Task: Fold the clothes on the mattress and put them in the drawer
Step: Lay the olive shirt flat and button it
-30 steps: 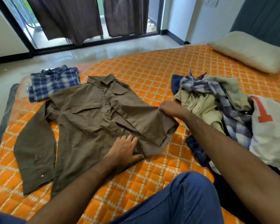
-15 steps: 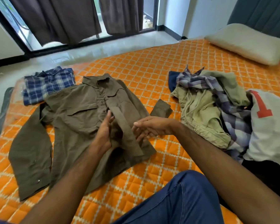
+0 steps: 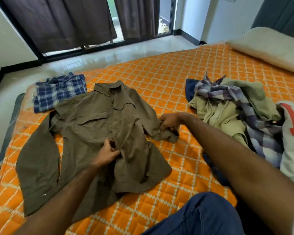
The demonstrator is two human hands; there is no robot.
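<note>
While the left hand [image 3: 109, 152] pinches the front of the brown shirt [image 3: 95, 133] near its button line, seemingly to anchor the body flat, the right hand [image 3: 169, 122] clutches the bunched cuff of the right sleeve, probably ready to draw it across for a fold. That shirt lies spread face up on the orange mattress [image 3: 159, 78], directly under and between both hands, its other sleeve stretched out on the left. Beyond it sit a folded blue plaid shirt [image 3: 59, 92] by the collar and an unfolded clothes pile [image 3: 236, 107] to the right.
</note>
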